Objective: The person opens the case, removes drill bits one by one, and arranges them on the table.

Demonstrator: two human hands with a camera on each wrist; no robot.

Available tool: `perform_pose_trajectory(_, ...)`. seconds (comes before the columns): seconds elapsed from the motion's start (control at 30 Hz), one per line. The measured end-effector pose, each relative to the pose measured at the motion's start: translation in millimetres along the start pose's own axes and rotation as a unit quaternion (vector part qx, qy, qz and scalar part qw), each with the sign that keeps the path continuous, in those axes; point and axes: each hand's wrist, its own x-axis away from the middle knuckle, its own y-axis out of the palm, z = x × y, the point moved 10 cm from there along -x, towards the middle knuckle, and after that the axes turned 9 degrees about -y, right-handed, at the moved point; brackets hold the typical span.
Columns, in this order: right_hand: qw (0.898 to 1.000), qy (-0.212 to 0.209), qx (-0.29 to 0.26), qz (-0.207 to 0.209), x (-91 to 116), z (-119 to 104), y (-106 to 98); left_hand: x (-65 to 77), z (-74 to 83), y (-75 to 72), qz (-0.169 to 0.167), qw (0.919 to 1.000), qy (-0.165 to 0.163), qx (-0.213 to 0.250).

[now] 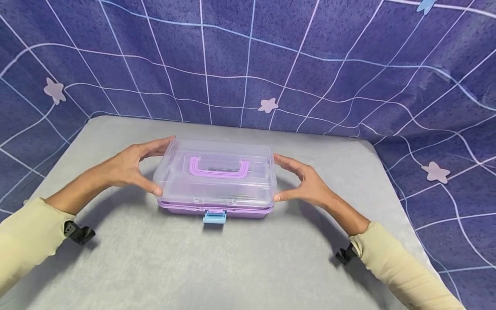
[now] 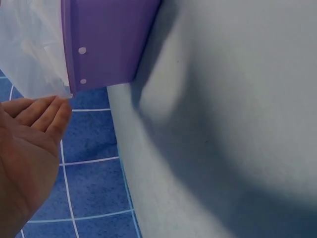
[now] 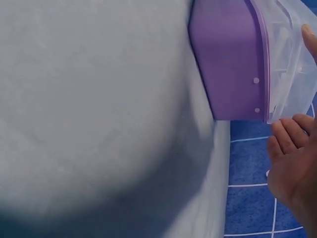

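Note:
A purple storage box (image 1: 248,213) with a translucent lid (image 1: 232,148) sits on the grey table. A lilac handle (image 1: 219,174) lies on top of the lid, and a light blue latch (image 1: 214,217) sticks out at the front, flipped away from the lid. Thin metallic pieces show faintly through the plastic. My left hand (image 1: 129,165) holds the lid's left end, thumb at the front corner, fingers at the back. At the other end my right hand (image 1: 308,183) grips it the same way. Both wrist views show fingertips at the lid's back corners, above the purple base (image 3: 228,59).
The grey tabletop (image 1: 240,267) spreads in front of the box and to both sides. Behind it hangs a blue-purple curtain (image 1: 224,56) with pale grid lines and stars. Each sleeve has a small black wrist camera (image 1: 79,234) at its cuff.

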Motion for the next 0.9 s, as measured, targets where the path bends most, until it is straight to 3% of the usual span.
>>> perform_pose_trajectory(0.77,0.996,0.006,-0.078,0.036,-24.6,-3.1,-12.2,-19.8,3.4,-17.0,-0.037,0.9943,0.042,0.091)
perform_pose_trajectory(0.9,0.995,0.015,-0.084,0.042,-27.4,-1.9,-13.4,-23.2,4.0,-18.4,-0.026,0.9933,0.052,0.100)
